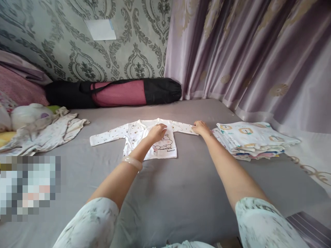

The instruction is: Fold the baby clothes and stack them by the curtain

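Observation:
A small white baby shirt (134, 134) with a tiny scattered print lies spread flat, its sleeves out to both sides. A line-drawn animal and lettering mark the lower front. Over the chest of the shirt is my left hand (156, 133), fingers loosely curved and apart, with no cloth visibly gripped; whether it touches the fabric is unclear. My right hand (202, 128) pinches the cuff of the sleeve on the right. A pale bangle (132, 163) circles my left wrist.
A stack of folded printed cloths (248, 137) sits to the right. On the left lie a crumpled printed garment (59, 129) and a white plush toy (29, 119). A black and pink rolled bag (119, 93) rests along the wall on the grey sheet (181, 199); purple curtains (232, 51) hang at right.

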The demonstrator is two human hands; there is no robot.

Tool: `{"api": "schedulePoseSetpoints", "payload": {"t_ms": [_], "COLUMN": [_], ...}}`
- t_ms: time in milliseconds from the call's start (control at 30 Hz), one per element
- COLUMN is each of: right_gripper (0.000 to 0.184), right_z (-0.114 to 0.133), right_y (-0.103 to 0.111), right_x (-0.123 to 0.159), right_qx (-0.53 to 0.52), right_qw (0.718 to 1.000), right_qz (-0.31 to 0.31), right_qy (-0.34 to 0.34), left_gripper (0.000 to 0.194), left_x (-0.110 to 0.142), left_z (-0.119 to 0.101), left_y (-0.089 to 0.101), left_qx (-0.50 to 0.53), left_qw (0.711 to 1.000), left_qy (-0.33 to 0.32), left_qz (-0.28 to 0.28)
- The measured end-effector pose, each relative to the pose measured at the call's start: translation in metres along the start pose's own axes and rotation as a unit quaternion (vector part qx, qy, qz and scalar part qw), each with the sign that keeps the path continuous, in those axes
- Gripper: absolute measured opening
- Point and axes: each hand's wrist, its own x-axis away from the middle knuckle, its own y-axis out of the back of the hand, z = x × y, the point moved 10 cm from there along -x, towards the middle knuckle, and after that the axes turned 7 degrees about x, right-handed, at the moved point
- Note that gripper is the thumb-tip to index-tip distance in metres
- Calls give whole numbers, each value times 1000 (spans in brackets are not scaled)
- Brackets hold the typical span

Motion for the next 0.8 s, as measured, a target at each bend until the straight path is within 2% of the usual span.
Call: {"api": "schedulePoseSetpoints", "payload": {"t_ms": [67,133,167,233,333,400,500,533,567,633,800], "right_gripper": [26,13,9,12,10,8,8,8,8,8,8], "right_z": [-6,-14,-18,-24,-21,-15,-3,2,5,14,42], "right_y": [-4,-8,-10,-12,-8,-4,-6,-6,-4,5,26], "right_x": [-5,-8,-9,-9,-5,-2,2,3,4,4,5], "right_qx": [-39,-146,-212,-325,-406,-498,-656,-687,-700,-706,-679], "right_qw": [999,987,974,941,910,863,747,718,704,700,730], "right_qz": [13,25,27,26,12,5,26,31,31,19,-5], "right_qy": [-20,-56,-72,-94,-87,-83,-103,-112,-116,-107,-76], "left_gripper": [39,41,42,45,50,51,52,53,54,56,67], "left_x": [-15,-26,-30,-36,-38,-37,-35,-35,-35,-35,-35], "left_z": [1,3,5,11,21,25,24,23,22,22,22], "left_y": [-9,-17,-22,-33,-46,-50,-50,-50,-50,-52,-55], "left_qx": [15,25,28,31,37,44,48,47,45,41,40], "left_qw": [1000,999,999,999,998,997,995,994,994,993,988], "left_qy": [-15,-28,-32,-26,9,33,50,53,54,54,64], "left_qz": [-3,-8,-7,4,40,58,74,78,82,92,133]}}
